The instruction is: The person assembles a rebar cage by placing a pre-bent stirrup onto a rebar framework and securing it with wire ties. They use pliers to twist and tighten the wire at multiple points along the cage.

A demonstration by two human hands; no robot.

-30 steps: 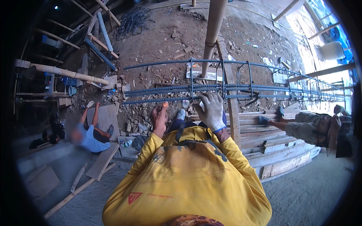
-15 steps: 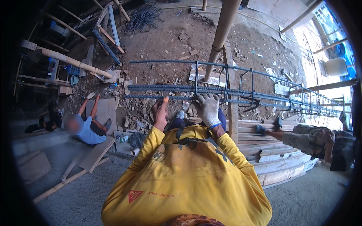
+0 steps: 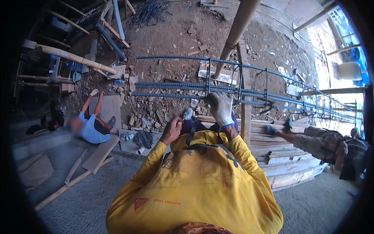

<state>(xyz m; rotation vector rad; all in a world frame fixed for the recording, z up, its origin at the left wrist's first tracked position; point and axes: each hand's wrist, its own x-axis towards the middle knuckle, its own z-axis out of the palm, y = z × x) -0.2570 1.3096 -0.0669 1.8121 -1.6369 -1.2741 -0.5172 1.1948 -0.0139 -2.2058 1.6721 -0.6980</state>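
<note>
A long cage of ribbed steel rebar (image 3: 167, 86) runs from in front of me toward the far right, with square stirrups (image 3: 267, 85) spaced along it. My right hand (image 3: 221, 110), in a pale knit glove with a blue cuff, is closed over the near lower bar beside the first stirrup. Bare and lower, my left hand (image 3: 171, 131) is apart from the steel, near my lap. Its fingers are curled around a small thing with an orange end (image 3: 179, 123); the rest of that thing is hidden in the fist.
A bamboo post (image 3: 237, 33) rises beyond the cage, near an upright timber (image 3: 246, 78). Planks (image 3: 288, 167) are stacked at right, where another person (image 3: 323, 144) lies or leans. At left, a person in blue (image 3: 92, 128) sits by a board. Rubble covers the ground.
My left hand has dropped from the bar toward my lap, with the orange-ended thing in it. My right hand stays on the cage, which shifts slightly right in view.
</note>
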